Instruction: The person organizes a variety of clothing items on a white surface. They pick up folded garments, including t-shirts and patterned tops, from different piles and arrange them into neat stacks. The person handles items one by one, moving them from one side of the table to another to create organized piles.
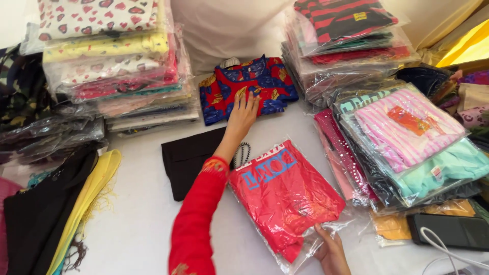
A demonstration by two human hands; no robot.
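We are sorting bagged clothes on the white bench [147, 224].
Our right hand [330, 250] is closing its grip on the red packet [286, 196]'s near corner; our left hand [242, 115] is lying open on the red-and-blue floral garment [270, 76], with plastic-wrapped stacks [117, 61] flanking and a dark phone [448, 230] lying right.

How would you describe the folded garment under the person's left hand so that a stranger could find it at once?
Start at the white table and look to its far edge, in the gap between the two tall stacks of plastic-wrapped clothes. There lies a folded red and blue garment with a gold leaf print, the left hand resting on it. Unlike the neighbouring piles, it has no plastic wrapper.
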